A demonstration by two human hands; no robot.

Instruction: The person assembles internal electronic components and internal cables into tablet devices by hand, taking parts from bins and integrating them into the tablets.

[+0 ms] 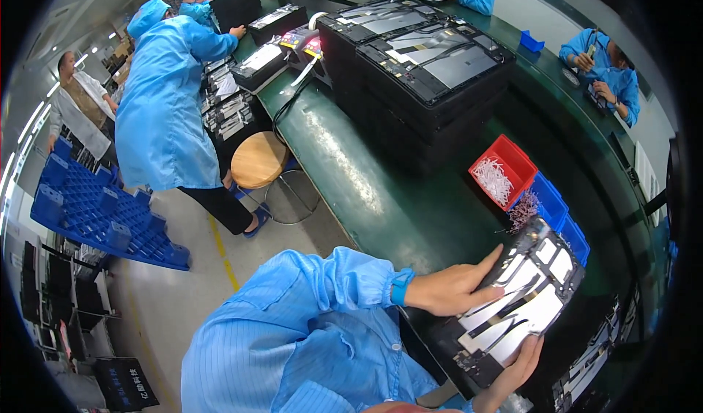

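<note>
On my feed L hand [450, 290] steadies the opened tablet [543, 309], fingers on its face; R hand [516, 376] holds its lower edge, unit near the blue bin [549, 201]. I'd grip edges only, esp. w/ internals bare.

Lit by white strip lamps [29, 131] along the left rim. Glares in a pale streak on the green table [315, 165]; gleams off the device [521, 296]. Sinks to near black along the sides of the stack [410, 131]. Bends strongly toward a round, black border. Softens with distance.
</note>
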